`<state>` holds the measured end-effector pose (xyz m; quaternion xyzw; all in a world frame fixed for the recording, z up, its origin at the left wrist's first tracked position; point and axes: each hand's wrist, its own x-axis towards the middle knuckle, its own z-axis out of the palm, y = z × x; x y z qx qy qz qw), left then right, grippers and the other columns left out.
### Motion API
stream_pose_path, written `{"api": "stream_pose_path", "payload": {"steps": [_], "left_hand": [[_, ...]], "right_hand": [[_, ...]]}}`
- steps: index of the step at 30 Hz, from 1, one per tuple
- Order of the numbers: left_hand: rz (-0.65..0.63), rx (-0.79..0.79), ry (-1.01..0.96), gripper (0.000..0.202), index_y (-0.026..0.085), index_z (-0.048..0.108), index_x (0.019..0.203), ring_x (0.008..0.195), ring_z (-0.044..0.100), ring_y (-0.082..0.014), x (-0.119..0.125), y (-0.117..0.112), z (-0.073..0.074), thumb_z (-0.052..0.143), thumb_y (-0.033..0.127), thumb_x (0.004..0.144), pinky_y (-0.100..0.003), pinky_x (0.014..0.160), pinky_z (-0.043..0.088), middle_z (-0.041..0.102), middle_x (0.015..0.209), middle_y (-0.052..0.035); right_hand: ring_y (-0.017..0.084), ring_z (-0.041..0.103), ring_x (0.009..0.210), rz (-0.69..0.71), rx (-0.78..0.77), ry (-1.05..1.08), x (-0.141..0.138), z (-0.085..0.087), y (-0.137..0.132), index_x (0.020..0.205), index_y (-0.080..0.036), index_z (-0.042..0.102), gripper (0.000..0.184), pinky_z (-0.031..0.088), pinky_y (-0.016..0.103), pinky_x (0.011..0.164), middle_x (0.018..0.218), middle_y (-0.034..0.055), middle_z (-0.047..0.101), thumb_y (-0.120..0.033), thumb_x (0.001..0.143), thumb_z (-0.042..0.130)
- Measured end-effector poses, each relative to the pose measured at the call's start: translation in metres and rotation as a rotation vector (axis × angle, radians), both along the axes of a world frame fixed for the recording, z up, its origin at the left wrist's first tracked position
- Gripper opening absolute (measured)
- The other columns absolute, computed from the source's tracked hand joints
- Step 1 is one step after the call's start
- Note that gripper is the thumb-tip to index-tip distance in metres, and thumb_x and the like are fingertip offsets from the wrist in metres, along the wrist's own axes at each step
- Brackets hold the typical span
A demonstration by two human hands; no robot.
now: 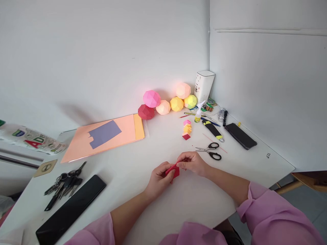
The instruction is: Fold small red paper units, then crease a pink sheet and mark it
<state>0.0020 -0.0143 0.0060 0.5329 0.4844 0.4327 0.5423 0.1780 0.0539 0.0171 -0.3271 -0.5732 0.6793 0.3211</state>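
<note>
Between my two hands, over the front middle of the table, is a folded piece of red paper (176,172). My left hand (160,178) pinches its left side, thumb on top. At its upper right, the fingers of my right hand (193,163) are closed on the paper's edge. Part of the paper is hidden behind my fingers. Just beyond my right hand lie black-handled scissors (212,150), blades pointing left. A short row of small folded paper pieces (187,130) in pink, yellow, orange and red lies farther back.
Faceted paper balls (151,99) stand along the wall. A glue bottle (198,115), utility knife (212,130) and phone (240,135) lie at the right. Coloured paper sheets (122,136), keys (66,182) and a long black case (71,211) occupy the left.
</note>
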Motion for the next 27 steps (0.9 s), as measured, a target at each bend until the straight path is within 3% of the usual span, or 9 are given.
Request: {"api": "stream_pose_path", "payload": {"steps": [21, 27], "left_hand": [[0.007, -0.020, -0.003, 0.017, 0.020, 0.069, 0.082, 0.051, 0.046, -0.0073, 0.0007, -0.0003, 0.0036, 0.053, 0.024, 0.079, -0.023, 0.050, 0.040, 0.047, 0.069, 0.0022], [0.001, -0.022, -0.004, 0.017, 0.019, 0.069, 0.081, 0.051, 0.046, -0.0072, 0.0001, 0.0007, 0.0008, 0.052, 0.023, 0.080, -0.023, 0.050, 0.040, 0.048, 0.069, 0.0021]], "right_hand": [[0.008, 0.049, 0.053, -0.003, -0.121, 0.005, -0.0010, 0.0012, 0.0012, 0.071, -0.015, 0.065, 0.025, 0.041, 0.024, 0.051, 0.063, -0.0019, 0.060, -0.034, 0.063, 0.078], [0.008, 0.048, 0.055, -0.011, -0.063, -0.001, 0.0002, 0.0012, 0.0003, 0.071, -0.016, 0.065, 0.022, 0.041, 0.023, 0.052, 0.065, -0.0014, 0.059, -0.033, 0.065, 0.077]]}}
